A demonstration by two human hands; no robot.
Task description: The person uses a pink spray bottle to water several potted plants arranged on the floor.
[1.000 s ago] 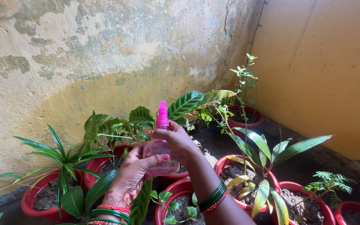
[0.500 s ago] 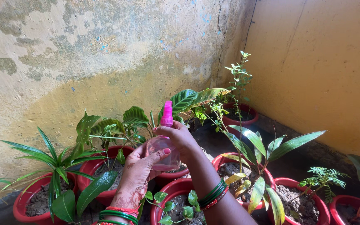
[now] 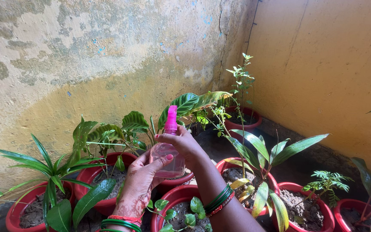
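At the near edge of the floor, a red pot (image 3: pixel 168 202) of small round-leaved seedlings is seen just below both wrists. The left hand (image 3: pixel 139 182), patterned with henna and ringed with green and red bangles (image 3: pixel 119 222), is wrapped around the lower body of a spray bottle (image 3: pixel 166 157); its grip is clamped on the clear bottle, with the thumb laid across the front. The right hand (image 3: pixel 184 144), also banded with green bangles (image 3: pixel 219 201), is closed over the bottle's shoulder, its fingers curled at the base of the pink nozzle (image 3: pixel 171 120). The bottle is held upright in the air, above the pots and clear of the soil.

To the left, a spiky-leaved plant (image 3: pixel 48 165) is rooted in a red pot (image 3: pixel 13 217), and beside it a broad-leaved plant (image 3: pixel 104 133) stands in another red pot (image 3: pixel 93 176). To the right, a plant with long green and yellow leaves (image 3: pixel 263 159) rises from a red pot (image 3: pixel 226 165), and a small ferny plant (image 3: pixel 329 182) is set in a pot (image 3: pixel 323 221) just beyond it.

Farther back, near the corner of the floor, a thin tall sapling (image 3: pixel 242 81) is planted in a red pot (image 3: pixel 244 124). The stained wall (image 3: pixel 86 56) and the yellow wall (image 3: pixel 331 64) are joined behind it.
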